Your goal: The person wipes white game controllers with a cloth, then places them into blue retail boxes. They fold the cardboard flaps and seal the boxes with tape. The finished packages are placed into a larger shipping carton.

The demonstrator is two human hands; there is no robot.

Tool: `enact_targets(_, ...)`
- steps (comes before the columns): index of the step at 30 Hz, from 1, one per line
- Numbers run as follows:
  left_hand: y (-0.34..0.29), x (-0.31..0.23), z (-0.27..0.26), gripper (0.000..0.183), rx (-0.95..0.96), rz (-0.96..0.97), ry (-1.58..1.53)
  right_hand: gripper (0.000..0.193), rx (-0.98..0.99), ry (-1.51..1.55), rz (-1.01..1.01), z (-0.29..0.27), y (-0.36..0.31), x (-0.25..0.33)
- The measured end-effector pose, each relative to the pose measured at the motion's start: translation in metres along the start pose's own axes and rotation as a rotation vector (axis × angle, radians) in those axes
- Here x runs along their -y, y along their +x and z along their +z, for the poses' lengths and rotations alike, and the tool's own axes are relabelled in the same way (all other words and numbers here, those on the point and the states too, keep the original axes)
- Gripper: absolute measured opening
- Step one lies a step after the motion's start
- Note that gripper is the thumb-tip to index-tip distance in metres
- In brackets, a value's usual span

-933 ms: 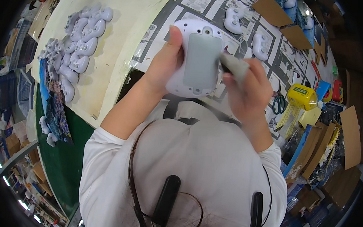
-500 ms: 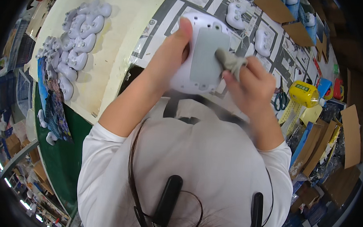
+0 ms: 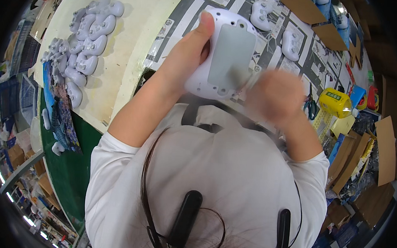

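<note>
A white rounded plastic casing (image 3: 232,54) with a large pale grey panel and small screw holes along its ends is raised before my chest. My left hand (image 3: 188,54) grips its left edge, thumb up at the top corner. At the lower right of the panel, my right hand (image 3: 278,97) is closed and smeared by motion. From its fingers a blurred grey cloth (image 3: 242,76) reaches over the panel; whether it touches the surface I cannot tell. Beyond the casing, a white game controller (image 3: 261,16) and another white controller (image 3: 291,44) lie on the printed table covering.
Several white controllers (image 3: 94,46) are heaped on the cream board at left. To the right are a yellow bottle (image 3: 335,103), dark-handled scissors (image 3: 312,109) and a cardboard flap (image 3: 385,151). An opened cardboard box (image 3: 331,35) stands at the far right.
My right hand has shifted slightly down and is more blurred, the cloth moving lower on the panel. My left hand still holds the casing, which has moved slightly right and up.
</note>
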State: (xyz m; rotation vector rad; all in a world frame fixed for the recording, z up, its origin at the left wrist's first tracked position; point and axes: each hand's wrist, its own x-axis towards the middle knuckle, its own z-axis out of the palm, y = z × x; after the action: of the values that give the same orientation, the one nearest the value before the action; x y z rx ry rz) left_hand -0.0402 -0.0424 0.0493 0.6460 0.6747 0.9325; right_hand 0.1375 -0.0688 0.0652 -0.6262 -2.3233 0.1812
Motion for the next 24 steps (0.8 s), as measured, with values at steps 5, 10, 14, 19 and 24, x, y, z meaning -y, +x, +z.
enact_targets(5,0.002,0.001,0.001,0.064,0.024,0.002,-0.02,0.018,-0.008,-0.03,-0.008,-0.007,0.015,-0.009)
enact_targets(10,0.003,0.003,0.001,0.065,0.06,0.001,-0.005,0.012,0.027,-0.035,-0.064,-0.004,0.019,-0.007)
enact_targets(14,0.009,0.0,0.002,0.07,0.052,0.031,0.017,0.01,0.009,-0.009,-0.118,-0.006,0.018,-0.018)
enact_targets(19,0.007,-0.003,0.001,0.074,-0.008,0.084,0.131,0.02,-0.44,-0.055,0.291,-0.011,0.019,-0.041)
enact_targets(24,0.009,0.003,0.008,0.068,-0.071,0.119,0.071,0.026,-0.173,0.077,0.215,0.021,0.028,-0.034)
